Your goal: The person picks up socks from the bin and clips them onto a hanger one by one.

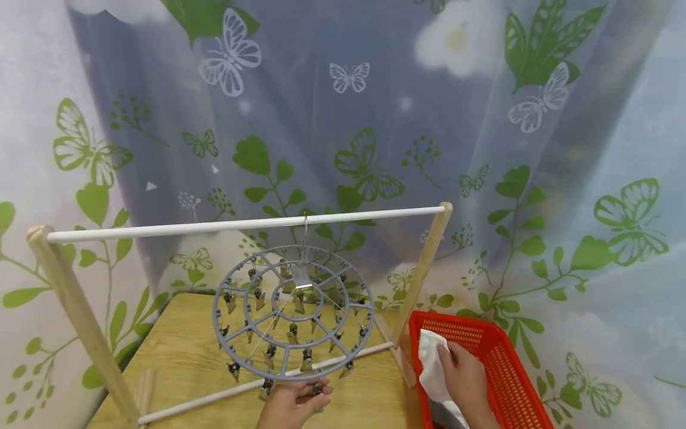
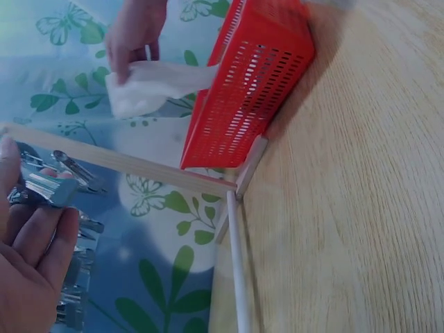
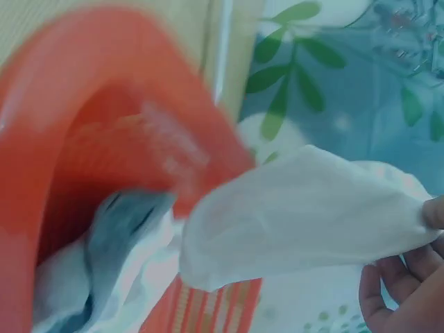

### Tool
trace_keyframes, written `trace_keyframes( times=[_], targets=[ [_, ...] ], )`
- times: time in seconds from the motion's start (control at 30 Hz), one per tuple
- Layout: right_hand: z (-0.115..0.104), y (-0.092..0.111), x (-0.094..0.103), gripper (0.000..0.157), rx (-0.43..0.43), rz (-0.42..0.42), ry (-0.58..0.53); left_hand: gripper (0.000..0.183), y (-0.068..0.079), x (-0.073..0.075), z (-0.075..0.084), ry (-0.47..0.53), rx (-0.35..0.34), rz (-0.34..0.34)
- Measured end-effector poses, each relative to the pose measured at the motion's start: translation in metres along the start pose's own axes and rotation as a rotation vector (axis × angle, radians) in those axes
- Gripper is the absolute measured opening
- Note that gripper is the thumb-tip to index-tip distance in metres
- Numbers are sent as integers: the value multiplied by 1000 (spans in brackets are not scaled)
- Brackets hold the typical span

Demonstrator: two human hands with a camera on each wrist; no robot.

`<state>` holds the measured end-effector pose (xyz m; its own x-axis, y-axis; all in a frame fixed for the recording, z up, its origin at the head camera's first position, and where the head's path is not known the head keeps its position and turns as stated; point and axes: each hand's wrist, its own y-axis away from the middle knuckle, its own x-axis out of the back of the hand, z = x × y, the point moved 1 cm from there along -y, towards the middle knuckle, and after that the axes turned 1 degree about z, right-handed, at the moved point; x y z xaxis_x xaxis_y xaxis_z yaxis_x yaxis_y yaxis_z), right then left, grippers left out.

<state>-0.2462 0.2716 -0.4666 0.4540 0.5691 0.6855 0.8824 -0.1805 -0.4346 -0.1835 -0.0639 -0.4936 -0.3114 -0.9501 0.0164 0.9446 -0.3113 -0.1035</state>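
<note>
A round grey drying hanger (image 1: 286,375) with metal clips hangs by its hook from a white rod. At its near edge my left hand (image 1: 289,405) pinches one of the metal clips (image 2: 48,189) between thumb and fingers. My right hand (image 1: 467,381) grips a white sock (image 1: 432,363) by one end, over the red basket (image 1: 514,375). In the right wrist view the sock (image 3: 305,222) stretches out sideways from the fingertips, its rounded end near the basket's rim. White and grey cloth (image 3: 118,250) lies inside the basket.
A wooden frame with a white top rod (image 1: 177,229) and a lower white rod (image 1: 214,398) stands on the wood-grain table (image 1: 177,333). The basket is beside its right post (image 1: 423,274). A curtain (image 1: 300,149) with leaves and butterflies hangs behind.
</note>
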Motion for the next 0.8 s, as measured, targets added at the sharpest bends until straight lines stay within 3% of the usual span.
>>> trace_keyframes(
  times=[0.13,0.27,0.37,0.43,0.57,0.8],
  targets=[
    [-21,17,-1,13,-38,-20,-139,45,10,-1,-2,-23,-1,12],
    [-47,31,0,25,-113,-156,-271,47,20,-2,-3,-36,24,36],
    [-61,40,-1,26,-130,-239,-363,47,23,-4,-4,-19,55,41],
    [-67,44,-3,19,-92,-257,-408,45,20,-6,-3,-23,57,52],
    [-76,48,-8,8,16,-277,-451,39,11,-10,0,-80,-25,95],
    [-94,61,-25,6,72,-391,-524,32,5,-8,8,-90,-96,137]
  ],
)
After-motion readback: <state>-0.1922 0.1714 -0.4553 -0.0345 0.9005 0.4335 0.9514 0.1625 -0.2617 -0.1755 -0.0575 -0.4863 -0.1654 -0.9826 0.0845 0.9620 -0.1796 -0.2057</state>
